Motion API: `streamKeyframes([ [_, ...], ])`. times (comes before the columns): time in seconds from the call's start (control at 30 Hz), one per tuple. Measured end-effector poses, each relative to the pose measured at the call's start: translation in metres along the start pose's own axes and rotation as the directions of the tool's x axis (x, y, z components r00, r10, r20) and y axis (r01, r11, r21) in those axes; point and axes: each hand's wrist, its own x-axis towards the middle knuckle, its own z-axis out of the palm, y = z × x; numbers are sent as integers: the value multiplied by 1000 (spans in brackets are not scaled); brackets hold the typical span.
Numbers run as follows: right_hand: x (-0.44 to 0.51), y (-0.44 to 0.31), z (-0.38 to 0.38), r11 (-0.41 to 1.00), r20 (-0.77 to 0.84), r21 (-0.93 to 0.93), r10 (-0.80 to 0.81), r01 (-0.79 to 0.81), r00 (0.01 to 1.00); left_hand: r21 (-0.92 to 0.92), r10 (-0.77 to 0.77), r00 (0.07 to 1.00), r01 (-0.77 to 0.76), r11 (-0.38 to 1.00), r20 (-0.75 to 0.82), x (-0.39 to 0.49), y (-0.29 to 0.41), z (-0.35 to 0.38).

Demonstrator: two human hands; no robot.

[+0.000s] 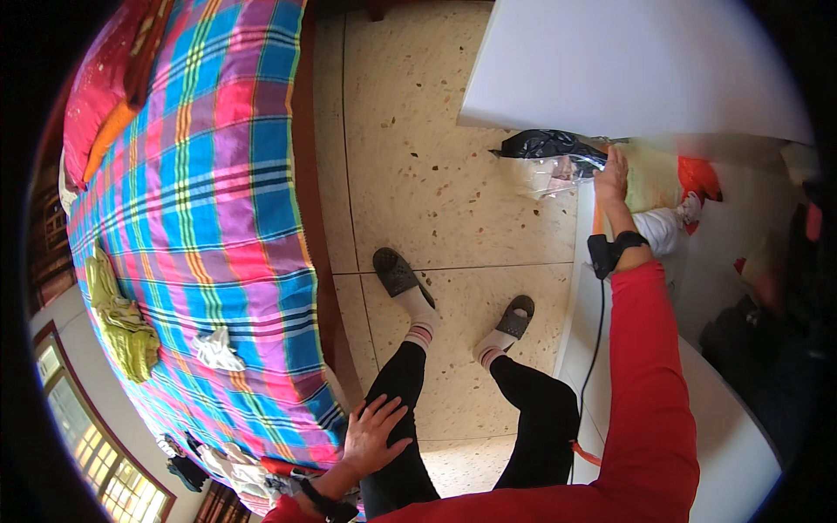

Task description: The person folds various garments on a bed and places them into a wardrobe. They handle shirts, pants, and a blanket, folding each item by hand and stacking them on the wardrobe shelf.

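Observation:
My left hand (374,437) rests on the thigh of my black trousers (405,392), fingers apart and holding nothing. On the right, my right hand (611,175) reaches to the edge of a white cabinet (582,261), touching or beside a black plastic bag (552,144); whether it grips anything cannot be told. A clear plastic bag (556,176) hangs out just below the black one. Inside the cabinet lie a pale yellow-green bag (654,176), a red plastic bag (698,175) and a bundled white cloth (657,229).
A bed with a checked sheet (216,196) stands on the left, bearing a yellow-green cloth (121,314), a small white cloth (219,350) and pillows (98,111). A white panel (628,72) juts out above the bags. My slippered feet are on the tiled floor (451,216).

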Motion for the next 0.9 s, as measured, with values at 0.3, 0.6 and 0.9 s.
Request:
streamKeyframes([
  [0.3,-67,-23,49,971,380,225,-14,-77,925,-23,-30,999,29,999,-46,-12,0,18],
  [0.6,-164,-62,-220,-94,429,881,-249,-463,868,-15,56,995,-57,998,-82,-9,7,37],
  [0.9,-197,-55,-465,-76,342,922,-294,-379,892,-235,79,783,-279,931,-618,42,131,-162],
])
